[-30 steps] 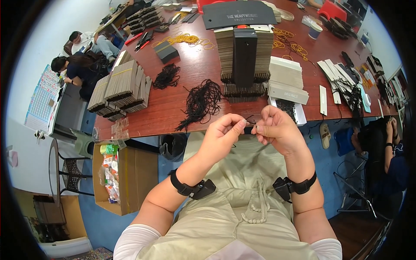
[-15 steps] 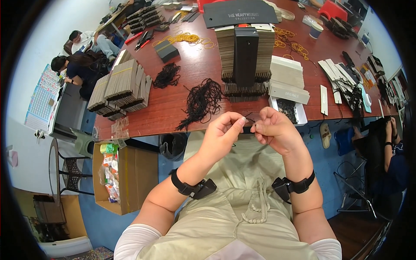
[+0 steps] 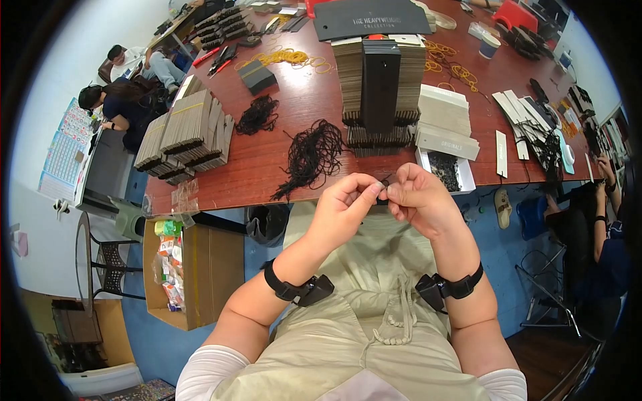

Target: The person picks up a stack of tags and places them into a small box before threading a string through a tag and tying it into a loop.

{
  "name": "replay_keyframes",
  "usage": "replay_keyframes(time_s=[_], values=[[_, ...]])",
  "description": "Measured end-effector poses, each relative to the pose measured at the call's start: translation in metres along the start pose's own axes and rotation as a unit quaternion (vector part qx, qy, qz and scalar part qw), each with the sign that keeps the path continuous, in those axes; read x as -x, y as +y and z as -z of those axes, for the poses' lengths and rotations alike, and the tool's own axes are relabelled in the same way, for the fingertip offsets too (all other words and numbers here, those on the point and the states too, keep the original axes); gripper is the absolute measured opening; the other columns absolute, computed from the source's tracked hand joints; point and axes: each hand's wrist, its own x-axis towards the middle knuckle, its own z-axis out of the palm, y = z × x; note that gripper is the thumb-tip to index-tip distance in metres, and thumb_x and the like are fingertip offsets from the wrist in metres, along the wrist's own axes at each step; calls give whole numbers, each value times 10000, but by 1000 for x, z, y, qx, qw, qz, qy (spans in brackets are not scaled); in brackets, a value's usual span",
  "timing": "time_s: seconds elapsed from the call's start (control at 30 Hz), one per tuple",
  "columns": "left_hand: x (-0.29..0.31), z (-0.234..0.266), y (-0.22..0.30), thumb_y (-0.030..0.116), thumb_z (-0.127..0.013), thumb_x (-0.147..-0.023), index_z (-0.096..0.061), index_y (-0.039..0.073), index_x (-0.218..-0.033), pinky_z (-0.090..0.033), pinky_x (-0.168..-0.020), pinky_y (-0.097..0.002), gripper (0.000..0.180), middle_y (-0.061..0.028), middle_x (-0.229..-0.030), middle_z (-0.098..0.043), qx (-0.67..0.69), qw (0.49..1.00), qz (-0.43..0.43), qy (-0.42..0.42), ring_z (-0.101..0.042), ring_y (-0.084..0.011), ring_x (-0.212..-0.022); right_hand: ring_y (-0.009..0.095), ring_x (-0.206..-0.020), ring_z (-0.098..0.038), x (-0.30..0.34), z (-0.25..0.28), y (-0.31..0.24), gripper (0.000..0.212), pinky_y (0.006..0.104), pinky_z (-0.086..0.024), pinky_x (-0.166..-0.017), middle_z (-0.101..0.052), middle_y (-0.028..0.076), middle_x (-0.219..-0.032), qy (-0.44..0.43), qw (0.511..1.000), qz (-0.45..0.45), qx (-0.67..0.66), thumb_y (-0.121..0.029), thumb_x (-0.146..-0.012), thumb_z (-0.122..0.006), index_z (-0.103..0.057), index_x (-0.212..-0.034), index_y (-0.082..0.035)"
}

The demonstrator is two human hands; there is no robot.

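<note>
Just off the table's near edge, my left hand and my right hand meet fingertip to fingertip. Both are closed in a pinch on a thin black string, of which only a short piece shows between the fingers. A loose heap of black strings lies on the table beyond my left hand, with a smaller bunch behind it. Straight beyond my hands stands a tall stack of cardboard tags, with a black tag strip upright against its front.
Bundled tags are piled at the left. On the right are a small white box of black bits, pale tags and strung white tags. Yellow rubber bands lie farther back. A cardboard carton stands below the table's left side.
My right hand has moved slightly left and up, so the fingertips of both hands are closer together. Less of the string shows between them.
</note>
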Motion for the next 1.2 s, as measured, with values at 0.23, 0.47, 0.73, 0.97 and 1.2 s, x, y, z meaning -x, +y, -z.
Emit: replay_keyframes(time_s=[0.23,0.47,0.73,0.97,1.2], values=[[0,6,6,80,-615,-902,-656,-4,-975,-421,-631,-180,119,-10,-877,-632,-81,997,5,2,-544,-37,-760,106,-574,-606,4,-11,-10,290,207,-413,-465,-664,76,-734,34,982,37,183,4,-785,-684,-429,-885,-92],[2,5,8,60,-634,-876,-671,-9,-963,-405,-605,-176,117,18,-803,-601,10,999,48,15,-528,-30,-717,104,-678,-620,9,-13,-8,256,211,-454,-543,-665,79,-826,20,974,83,211,20,-776,-692,-500,-932,-43],[0,7,4,40,-635,-864,-669,-7,-922,-383,-643,-192,82,4,-869,-598,-155,987,-50,8,-511,-49,-763,90,-761,-591,10,-16,-5,138,223,-477,-655,-662,49,-918,59,966,106,228,-37,-798,-708,-678,-921,20],[1,3,8,65,-646,-863,-671,1,-928,-399,-607,-206,94,-5,-842,-602,-114,992,-42,-26,-508,-52,-726,86,-647,-519,2,-8,8,96,219,-402,-556,-652,48,-839,30,991,119,46,-45,-811,-696,-673,-878,21],[-6,22,29,46,-611,-864,-611,6,-836,-376,-563,-231,49,-14,-738,-545,-298,936,-91,-166,-478,-88,-665,87,-582,-518,7,4,1,78,210,-391,-497,-656,89,-798,-75,996,55,-17,-11,-811,-670,-641,-882,2]])
